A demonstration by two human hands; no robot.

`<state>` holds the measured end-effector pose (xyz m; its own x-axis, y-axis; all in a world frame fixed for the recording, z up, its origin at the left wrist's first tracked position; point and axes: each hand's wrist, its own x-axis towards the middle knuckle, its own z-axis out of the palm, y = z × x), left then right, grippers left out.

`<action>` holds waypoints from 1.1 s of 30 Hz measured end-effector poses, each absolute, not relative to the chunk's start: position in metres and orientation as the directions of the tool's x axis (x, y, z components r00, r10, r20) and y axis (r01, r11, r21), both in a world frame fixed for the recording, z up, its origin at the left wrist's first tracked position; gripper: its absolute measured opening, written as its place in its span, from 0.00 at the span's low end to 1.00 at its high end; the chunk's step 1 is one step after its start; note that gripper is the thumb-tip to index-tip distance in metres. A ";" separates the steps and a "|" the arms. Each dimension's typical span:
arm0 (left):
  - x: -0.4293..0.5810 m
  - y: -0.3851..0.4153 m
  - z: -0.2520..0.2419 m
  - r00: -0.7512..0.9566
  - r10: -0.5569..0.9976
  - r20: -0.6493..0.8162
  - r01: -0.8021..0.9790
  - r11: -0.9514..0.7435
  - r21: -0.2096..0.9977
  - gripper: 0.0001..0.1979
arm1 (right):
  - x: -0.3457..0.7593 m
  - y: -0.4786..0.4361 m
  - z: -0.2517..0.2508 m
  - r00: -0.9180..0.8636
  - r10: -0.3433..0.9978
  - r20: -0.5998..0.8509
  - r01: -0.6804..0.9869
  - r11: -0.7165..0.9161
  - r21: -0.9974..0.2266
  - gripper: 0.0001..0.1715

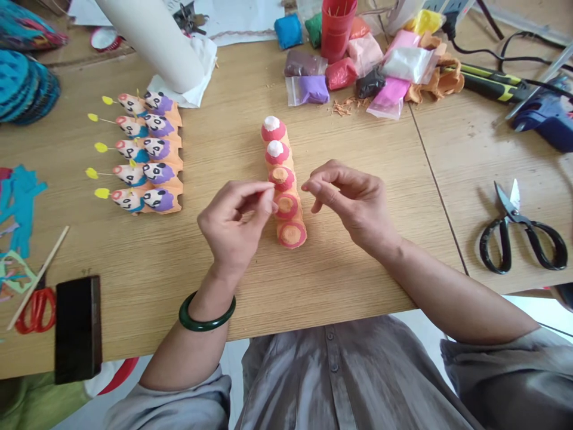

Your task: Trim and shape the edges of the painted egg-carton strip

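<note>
An orange egg-carton strip (pixel 291 214) lies lengthwise on the table, with several bumps ringed in red clay. White clay caps the two farthest bumps; the nearer ones show orange tops. My left hand (pixel 237 218) hovers at the strip's left side, thumb and forefinger pinched together, and what they hold, if anything, is too small to tell. On the right side, my right hand (pixel 351 200) is also pinched, with a tiny reddish bit at its fingertips that I cannot make out. The two hands are apart.
Painted egg-carton figures (pixel 156 146) stand at the left, near a white roll (pixel 154 45). Clay bags (pixel 308 89) and a red cup (pixel 338 30) lie at the back. Black-handled scissors (pixel 514 230) are right; a phone (pixel 78 328) and red scissors (pixel 38 310) are front left.
</note>
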<state>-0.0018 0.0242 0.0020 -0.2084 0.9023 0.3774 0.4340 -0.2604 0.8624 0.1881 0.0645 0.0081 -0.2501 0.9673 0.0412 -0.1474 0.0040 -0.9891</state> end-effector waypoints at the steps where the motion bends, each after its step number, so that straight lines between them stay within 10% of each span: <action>1: -0.004 0.027 0.001 -0.276 0.910 0.309 0.350 -0.204 0.914 0.04 | 0.188 0.066 0.006 -0.234 0.972 0.027 -0.148 -0.008 -0.989 0.24; 9: -0.022 0.046 -0.001 -0.203 0.935 -0.292 -0.289 0.228 0.930 0.12 | 0.187 0.074 -0.012 -0.226 0.952 -0.206 -0.158 -0.245 -0.957 0.06; 19: -0.031 0.038 -0.003 -0.242 0.929 -0.281 0.226 0.335 0.915 0.14 | 0.179 0.065 -0.024 -0.235 0.956 -0.175 -0.242 -0.232 -0.942 0.11; 33: -0.020 0.037 0.014 0.037 0.885 -0.464 -0.089 0.466 0.881 0.29 | 0.184 0.064 -0.013 -0.219 0.970 -0.108 -0.303 -0.173 -0.937 0.10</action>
<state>-0.0198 0.0371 0.0142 0.0373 0.8850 -0.4642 -0.0888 0.4656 0.8805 0.1840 0.0643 -0.0129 -0.2192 0.9697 -0.1079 -0.3033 -0.1729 -0.9371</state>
